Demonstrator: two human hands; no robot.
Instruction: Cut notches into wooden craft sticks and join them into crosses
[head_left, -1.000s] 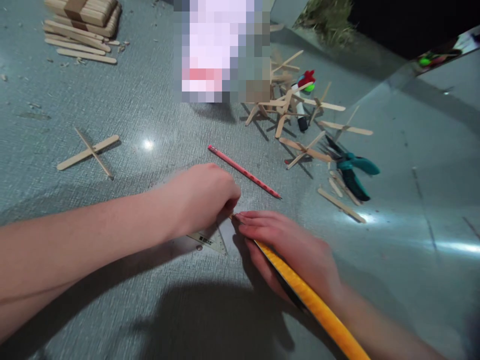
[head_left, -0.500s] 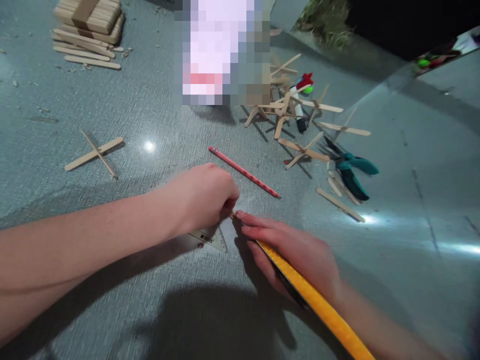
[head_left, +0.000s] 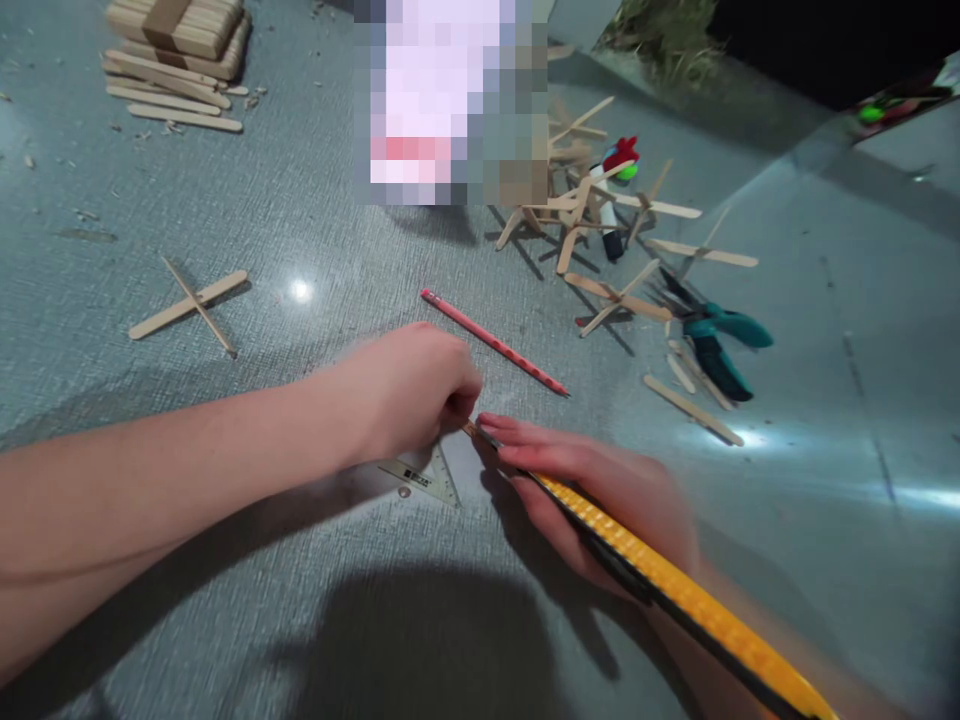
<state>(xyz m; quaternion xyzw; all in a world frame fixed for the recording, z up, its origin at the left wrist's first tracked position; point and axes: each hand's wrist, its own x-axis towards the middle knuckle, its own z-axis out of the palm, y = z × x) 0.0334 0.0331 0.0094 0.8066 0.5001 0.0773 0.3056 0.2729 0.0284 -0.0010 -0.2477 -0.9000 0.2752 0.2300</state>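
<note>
Some way along, seemingly, given crossed craft sticks (head_left: pixel 196 300) (bundled spares (head_left: pixel 196 30) remaining), pinching a stick (head_left: pixel 469 427) in left hand (head_left: pixel 416 385), gripping yellow-black tool (head_left: pixel 667 572) in right hand (head_left: pixel 622 490).

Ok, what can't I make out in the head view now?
All in the head view:
Left hand: fingertips hidden behind its own knuckles.
Set square: partly covered by the left hand; lettering too small to read.
Yellow tool: rear end cut off by the bottom edge.
Pixelated patch: masks whatever is underneath.
</note>
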